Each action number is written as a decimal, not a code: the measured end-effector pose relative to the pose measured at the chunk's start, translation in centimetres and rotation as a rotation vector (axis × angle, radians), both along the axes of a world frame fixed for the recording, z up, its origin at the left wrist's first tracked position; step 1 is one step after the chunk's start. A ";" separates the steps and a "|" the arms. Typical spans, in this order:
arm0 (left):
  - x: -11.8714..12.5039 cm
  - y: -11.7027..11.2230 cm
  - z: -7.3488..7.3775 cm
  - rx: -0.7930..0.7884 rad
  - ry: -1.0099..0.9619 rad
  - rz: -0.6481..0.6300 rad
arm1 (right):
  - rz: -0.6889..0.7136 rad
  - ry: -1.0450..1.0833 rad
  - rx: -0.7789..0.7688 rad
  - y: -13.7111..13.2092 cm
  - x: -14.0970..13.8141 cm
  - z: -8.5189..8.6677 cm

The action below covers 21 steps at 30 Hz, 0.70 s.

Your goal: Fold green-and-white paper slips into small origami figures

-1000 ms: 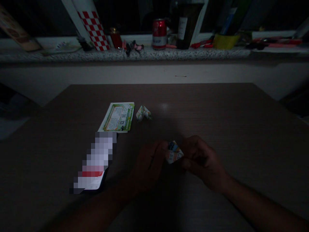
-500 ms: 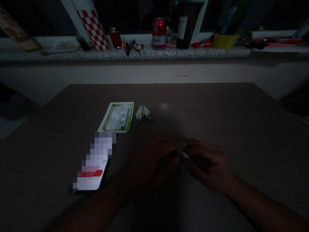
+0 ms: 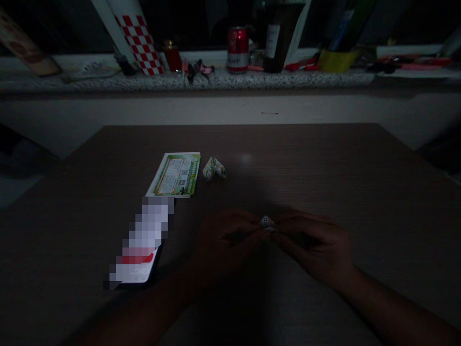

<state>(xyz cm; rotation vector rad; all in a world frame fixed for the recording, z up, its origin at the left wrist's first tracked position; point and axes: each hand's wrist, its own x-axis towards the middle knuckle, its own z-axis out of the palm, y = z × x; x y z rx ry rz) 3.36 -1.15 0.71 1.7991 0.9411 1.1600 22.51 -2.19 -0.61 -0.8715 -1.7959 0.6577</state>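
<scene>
Between my two hands is a small folded piece of printed paper [image 3: 267, 222], white with some pattern. My left hand [image 3: 228, 242] pinches its left side with thumb and fingers. On the other side my right hand [image 3: 315, 245] pinches it the same way, so most of the paper is covered by fingertips. Beyond my left hand a folded paper piece [image 3: 214, 168] with two pointed parts stands on the table. Beside it lies a stack of green and white printed sheets [image 3: 176, 175]. The light is dim and the finger edges are dark.
A phone [image 3: 140, 250] with a lit, partly blurred screen lies left of my hands on the wooden table [image 3: 306, 163]. Along the granite sill [image 3: 216, 82] behind stand a red can [image 3: 237, 50], a dark cup [image 3: 283, 38], a checkered tube [image 3: 139, 45] and a yellow container [image 3: 336, 61].
My left hand has closed its fingertips on the paper's left side. The paper has turned, showing a small pointed top between the hands. The phone, sheets and standing folded piece have not moved.
</scene>
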 end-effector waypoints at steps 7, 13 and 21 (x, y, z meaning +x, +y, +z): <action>-0.1 -0.3 -0.4 -0.203 0.046 0.056 | -0.059 -0.026 -0.035 -0.2 0.1 -0.1; -0.1 0.1 0.5 -0.205 0.092 -0.056 | -0.065 0.009 -0.198 -0.3 -0.1 -0.5; 0.0 0.0 0.6 -0.313 -0.032 0.055 | 0.017 0.048 -0.351 0.0 -0.6 -0.6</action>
